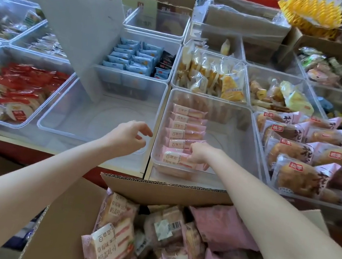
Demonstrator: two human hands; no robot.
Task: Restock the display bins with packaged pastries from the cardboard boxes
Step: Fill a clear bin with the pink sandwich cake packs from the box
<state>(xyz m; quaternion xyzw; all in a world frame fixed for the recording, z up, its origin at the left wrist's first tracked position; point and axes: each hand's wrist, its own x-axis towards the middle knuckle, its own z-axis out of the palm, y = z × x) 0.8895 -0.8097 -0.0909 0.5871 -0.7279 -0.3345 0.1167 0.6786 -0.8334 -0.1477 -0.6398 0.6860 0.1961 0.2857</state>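
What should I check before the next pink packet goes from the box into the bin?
1. Right hand has let go of the pink packets: not ok, it grips the nearest ones.
2. Left hand free: ok, holds nothing.
3. Room in the clear bin: ok, right half bare.
4. Row standing in order: ok.
5. Cardboard box has stock: ok.

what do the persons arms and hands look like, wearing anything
Both forearms are bare right up to the bottom edge of the picture: no sleeves, gloves, watch or bracelet in view. The left hand and right hand show no rings on the fingers that can be seen. Upper arms lie outside the frame, so any short sleeve cannot be told.
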